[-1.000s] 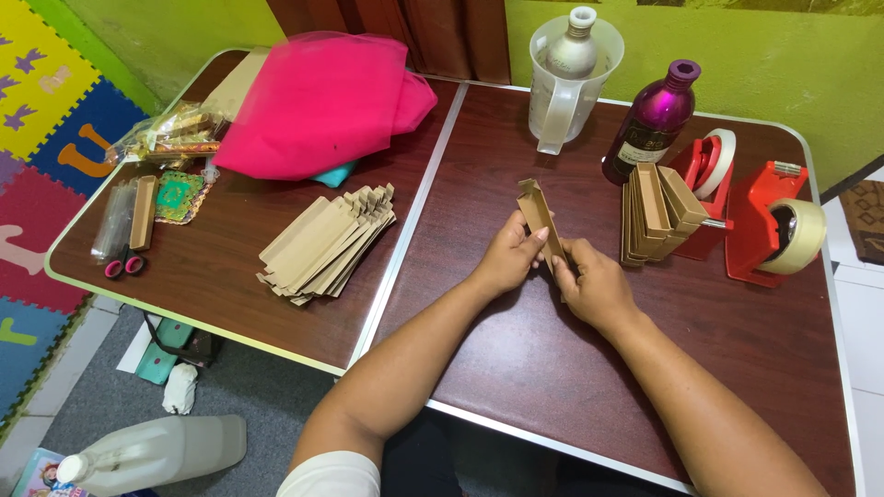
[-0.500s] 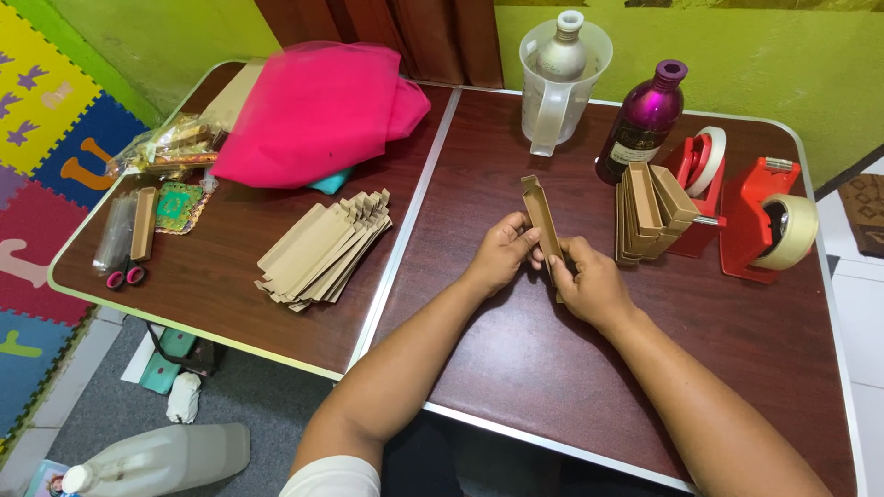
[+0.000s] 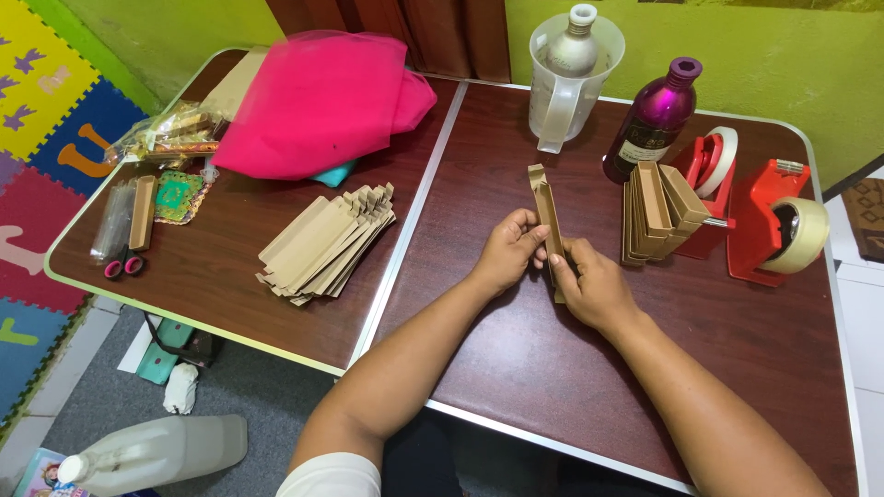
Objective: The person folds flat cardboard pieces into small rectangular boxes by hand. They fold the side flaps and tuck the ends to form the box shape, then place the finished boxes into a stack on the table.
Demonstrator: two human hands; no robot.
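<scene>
Both hands hold a long, thin brown card box (image 3: 547,219) above the smooth dark bench (image 3: 516,368). The left hand (image 3: 505,258) and right hand (image 3: 594,290) have their fingers (image 3: 527,221) wrapped tight around it. Flat card pieces (image 3: 324,244) lie stacked nearby.

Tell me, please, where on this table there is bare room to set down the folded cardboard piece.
The bare wood right of the right hand, below the tape dispensers, is free, as is the strip between the flat cardboard stack and the left hand. The far edge and left end are crowded.
</scene>
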